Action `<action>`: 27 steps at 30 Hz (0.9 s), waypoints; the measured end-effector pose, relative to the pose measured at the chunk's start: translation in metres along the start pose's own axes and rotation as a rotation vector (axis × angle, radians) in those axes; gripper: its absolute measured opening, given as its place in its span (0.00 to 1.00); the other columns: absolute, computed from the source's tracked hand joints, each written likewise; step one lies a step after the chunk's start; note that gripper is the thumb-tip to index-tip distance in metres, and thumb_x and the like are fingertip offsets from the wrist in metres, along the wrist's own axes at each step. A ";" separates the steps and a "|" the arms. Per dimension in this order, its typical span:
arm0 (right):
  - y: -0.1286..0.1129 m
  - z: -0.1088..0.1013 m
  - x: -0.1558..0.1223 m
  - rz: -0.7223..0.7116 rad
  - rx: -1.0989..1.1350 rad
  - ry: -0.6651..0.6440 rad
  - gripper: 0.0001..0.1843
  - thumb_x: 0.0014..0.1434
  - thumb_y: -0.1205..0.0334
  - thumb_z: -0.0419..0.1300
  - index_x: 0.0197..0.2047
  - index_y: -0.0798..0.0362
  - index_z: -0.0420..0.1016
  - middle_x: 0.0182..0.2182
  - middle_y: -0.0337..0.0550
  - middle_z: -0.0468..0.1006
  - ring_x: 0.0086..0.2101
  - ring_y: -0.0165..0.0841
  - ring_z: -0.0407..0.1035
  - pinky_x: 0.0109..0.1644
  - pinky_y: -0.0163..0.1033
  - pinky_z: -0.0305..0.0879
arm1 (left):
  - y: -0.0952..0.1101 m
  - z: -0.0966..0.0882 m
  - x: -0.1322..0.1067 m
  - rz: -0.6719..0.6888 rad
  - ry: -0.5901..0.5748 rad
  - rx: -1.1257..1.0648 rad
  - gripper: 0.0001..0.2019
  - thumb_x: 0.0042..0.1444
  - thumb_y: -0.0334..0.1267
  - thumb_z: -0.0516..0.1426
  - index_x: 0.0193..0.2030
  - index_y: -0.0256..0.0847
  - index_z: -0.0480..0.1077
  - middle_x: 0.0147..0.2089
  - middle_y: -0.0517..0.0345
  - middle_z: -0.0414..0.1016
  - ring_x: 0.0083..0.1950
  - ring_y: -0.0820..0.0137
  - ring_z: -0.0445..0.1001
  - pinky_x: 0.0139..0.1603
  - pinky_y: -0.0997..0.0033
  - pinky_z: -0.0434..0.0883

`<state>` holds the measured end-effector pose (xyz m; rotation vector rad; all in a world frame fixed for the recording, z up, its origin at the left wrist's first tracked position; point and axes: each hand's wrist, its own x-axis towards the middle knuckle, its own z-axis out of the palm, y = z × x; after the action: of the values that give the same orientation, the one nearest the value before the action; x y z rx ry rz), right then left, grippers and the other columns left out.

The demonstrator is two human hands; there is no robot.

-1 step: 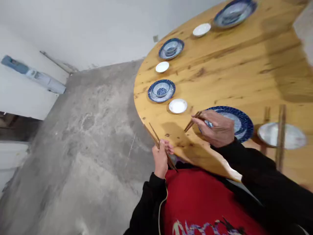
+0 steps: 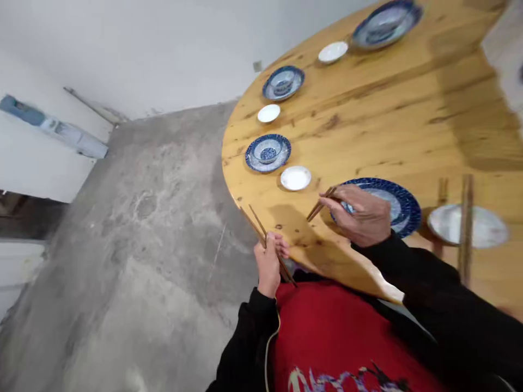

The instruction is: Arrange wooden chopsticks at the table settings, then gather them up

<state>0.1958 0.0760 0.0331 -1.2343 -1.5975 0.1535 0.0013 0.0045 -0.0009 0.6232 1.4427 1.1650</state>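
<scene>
From the head view: the left hand (image 2: 270, 260) has its fingers closed round a loose bundle of chopsticks (image 2: 256, 226), just off the wooden surface (image 2: 351, 136). Over on the right hand (image 2: 363, 215), fingers pinched tight on more chopsticks (image 2: 321, 205), tips angled leftward above the surface; whether they touch, can't tell! Beneath that hand, a blue-rimmed plate (image 2: 409, 209); to its right, a blurred pair of sticks (image 2: 466, 228) across a white dish (image 2: 490, 227). Bowls on plates line the curved edge, white saucers between. Beyond: grey concrete floor (image 2: 163, 228), pale wall (image 2: 163, 54).
</scene>
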 end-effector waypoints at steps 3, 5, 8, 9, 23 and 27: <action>0.001 -0.003 0.006 0.088 0.001 0.022 0.08 0.65 0.59 0.62 0.33 0.47 0.79 0.34 0.44 0.85 0.36 0.40 0.80 0.41 0.44 0.76 | 0.003 0.006 0.014 0.032 -0.040 0.066 0.32 0.56 0.69 0.59 0.35 0.35 0.74 0.27 0.57 0.75 0.19 0.79 0.62 0.22 0.76 0.59; 0.001 -0.005 0.012 0.172 0.019 0.042 0.08 0.64 0.58 0.63 0.33 0.46 0.79 0.34 0.43 0.85 0.36 0.40 0.80 0.42 0.44 0.75 | 0.005 0.008 0.025 0.048 -0.090 0.131 0.32 0.57 0.69 0.58 0.36 0.35 0.75 0.29 0.57 0.76 0.19 0.81 0.58 0.20 0.76 0.55; 0.001 -0.002 0.025 0.400 0.099 0.082 0.07 0.61 0.56 0.65 0.31 0.46 0.81 0.29 0.41 0.83 0.31 0.38 0.77 0.37 0.42 0.73 | 0.007 0.004 0.049 0.093 -0.167 0.269 0.30 0.59 0.66 0.58 0.40 0.36 0.79 0.33 0.55 0.78 0.23 0.78 0.64 0.24 0.75 0.59; 0.001 0.001 0.029 0.503 0.152 0.106 0.07 0.59 0.56 0.66 0.31 0.46 0.81 0.27 0.40 0.82 0.30 0.37 0.76 0.35 0.41 0.72 | 0.008 0.002 0.059 0.113 -0.192 0.322 0.29 0.60 0.64 0.58 0.41 0.36 0.80 0.35 0.54 0.80 0.28 0.75 0.69 0.29 0.75 0.64; 0.055 0.085 0.057 1.218 0.602 0.433 0.11 0.43 0.64 0.77 0.27 0.57 0.80 0.20 0.41 0.73 0.23 0.26 0.67 0.26 0.30 0.70 | 0.054 -0.041 0.161 -0.224 -0.690 0.424 0.28 0.57 0.62 0.60 0.25 0.33 0.75 0.36 0.49 0.80 0.21 0.82 0.50 0.22 0.73 0.48; 0.069 0.108 0.057 1.300 0.569 0.481 0.09 0.47 0.68 0.75 0.25 0.57 0.78 0.21 0.40 0.73 0.22 0.25 0.67 0.25 0.28 0.69 | 0.060 -0.039 0.193 -0.250 -0.712 0.464 0.26 0.55 0.59 0.60 0.22 0.36 0.71 0.31 0.53 0.77 0.21 0.81 0.52 0.23 0.73 0.48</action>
<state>0.1607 0.2007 -0.0209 -1.4905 -0.1189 0.9627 -0.0946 0.1838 -0.0323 1.0186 1.1135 0.3329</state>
